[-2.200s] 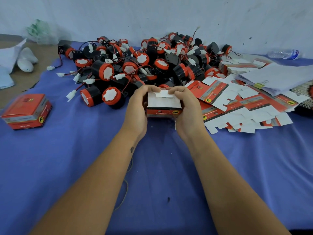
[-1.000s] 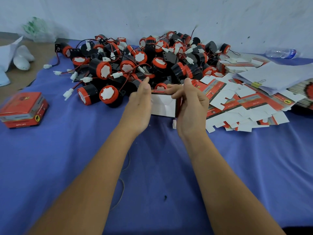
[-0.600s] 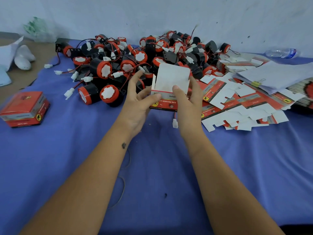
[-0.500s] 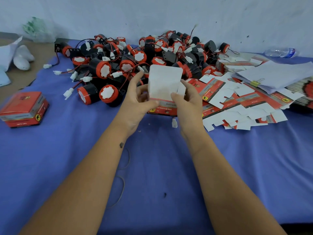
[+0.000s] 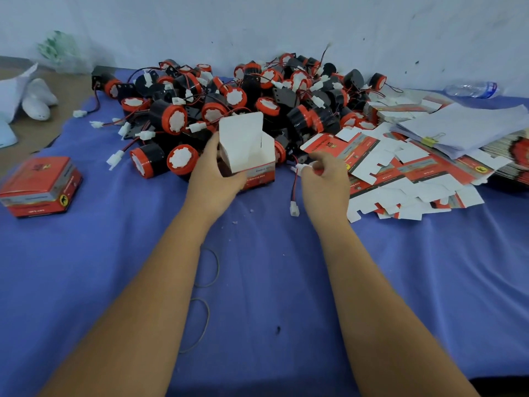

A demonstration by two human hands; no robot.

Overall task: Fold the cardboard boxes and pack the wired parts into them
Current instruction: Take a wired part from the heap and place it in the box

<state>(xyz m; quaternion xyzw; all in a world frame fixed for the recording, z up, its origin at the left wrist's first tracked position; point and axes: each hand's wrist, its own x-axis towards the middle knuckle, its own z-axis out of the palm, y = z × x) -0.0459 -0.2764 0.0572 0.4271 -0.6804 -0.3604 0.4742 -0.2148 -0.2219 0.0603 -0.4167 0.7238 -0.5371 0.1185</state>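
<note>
My left hand grips an opened red-and-white cardboard box by its left side, on the blue cloth. Its white lid flap stands up and the inside faces me. My right hand is just right of the box, fingers pinched on a red-and-black wire that ends in a white connector on the cloth. Which part the wire leads to is hidden behind the box. Behind both hands sits a big pile of black-and-red wired parts.
Flat unfolded boxes are spread to the right, under a clipped paper stack. A closed red box sits at the left. Rubber bands lie between my forearms. A water bottle lies by the wall.
The box was turned over and its lid flap lifted open. My right hand let go of the box and moved right onto a wire; my left hand keeps the box.
</note>
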